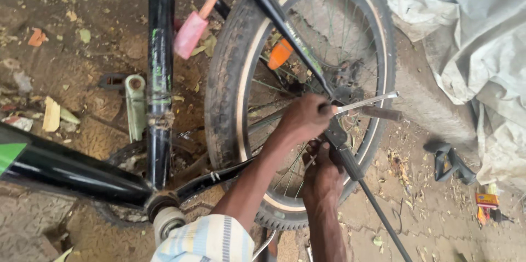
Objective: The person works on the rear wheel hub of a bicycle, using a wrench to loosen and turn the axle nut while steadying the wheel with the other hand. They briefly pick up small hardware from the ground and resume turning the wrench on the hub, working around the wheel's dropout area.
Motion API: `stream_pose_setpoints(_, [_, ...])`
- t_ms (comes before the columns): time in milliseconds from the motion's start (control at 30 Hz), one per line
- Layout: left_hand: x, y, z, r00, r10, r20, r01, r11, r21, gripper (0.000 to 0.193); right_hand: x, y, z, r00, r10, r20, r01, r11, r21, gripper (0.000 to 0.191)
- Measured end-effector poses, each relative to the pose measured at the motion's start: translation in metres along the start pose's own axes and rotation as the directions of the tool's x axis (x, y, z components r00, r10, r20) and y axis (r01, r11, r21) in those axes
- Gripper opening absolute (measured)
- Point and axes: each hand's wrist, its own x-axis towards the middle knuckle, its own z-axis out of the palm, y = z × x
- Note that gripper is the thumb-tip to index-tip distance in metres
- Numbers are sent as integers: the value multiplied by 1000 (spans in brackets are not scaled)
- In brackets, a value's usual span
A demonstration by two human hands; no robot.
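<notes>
A bicycle wheel with a knobbly black tyre (222, 92) and a tan rim fills the middle of the view. My left hand (301, 121), on an arm in a striped sleeve, is closed round a silver spanner (367, 101) that sits at the wheel hub (342, 84). Just below it, my right hand (323, 177) curls its fingers round a thin black rod (378, 212) that runs down and to the right from the hub. What lies under the right fingers is hidden.
A black frame tube (160, 48) stands left of the wheel, beside a pale green crank (135, 103) and a pink handle grip (190, 35). An orange reflector (279, 54) sits among the spokes. A white tarpaulin (471, 32) lies at the right, a black part (449, 160) on the dirt.
</notes>
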Motion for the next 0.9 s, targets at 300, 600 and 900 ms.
stream_pose_setpoints(300, [-5,-3,-1,980,-184,-72,186,982,18,57,17,5,14,991,129,43,-136,963,231,29])
stream_pose_setpoints(600, [-10,-5,-8,980,-198,13,198,980,24,54,-10,-8,40,999,34,-41,-47,934,-355,20])
stream_pose_setpoints(900, [-12,-2,-13,987,-53,-152,47,998,-46,45,-10,1,41,935,-356,0,265,696,-668,33])
